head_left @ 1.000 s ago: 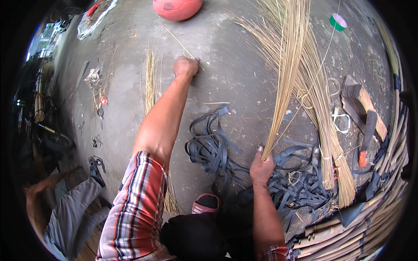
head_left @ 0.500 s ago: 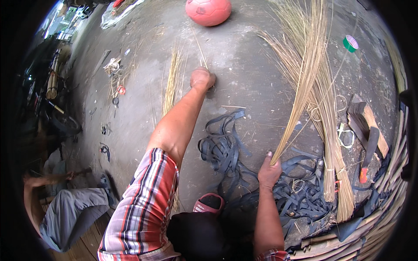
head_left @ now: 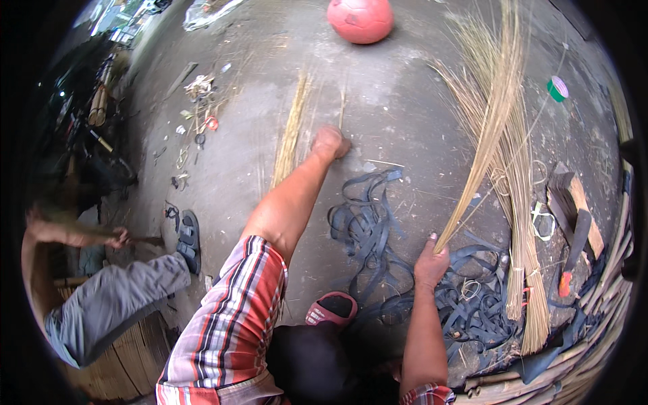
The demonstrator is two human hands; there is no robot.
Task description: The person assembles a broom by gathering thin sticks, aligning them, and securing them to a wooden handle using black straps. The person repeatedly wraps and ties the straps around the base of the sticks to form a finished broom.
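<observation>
My left hand point(head_left: 331, 142) is stretched out low over the floor, its fingers closed on a thin dry stalk point(head_left: 342, 108) that points away from me. Just left of it lies a loose row of pale straw stalks point(head_left: 291, 128), partly hidden by my forearm. In my right hand point(head_left: 430, 263), closed with the thumb on top, is the narrow end of a long straw bundle point(head_left: 480, 162). This bundle fans out toward the far side and crosses over two tied straw bundles point(head_left: 516, 270) lying at the right.
Dark rubber strips point(head_left: 368, 223) lie tangled between my hands. A red ball point(head_left: 360, 19) sits at the far side. A knife point(head_left: 578, 246) rests by wooden pieces at right, near a tape roll point(head_left: 557, 89) and bamboo poles point(head_left: 540, 395). Another person's leg point(head_left: 121, 297) is at left.
The whole view has shifted, so the floor things appear further right. My left hand has come slightly nearer and closer to the loose stalks. The other person's hands and leg have moved.
</observation>
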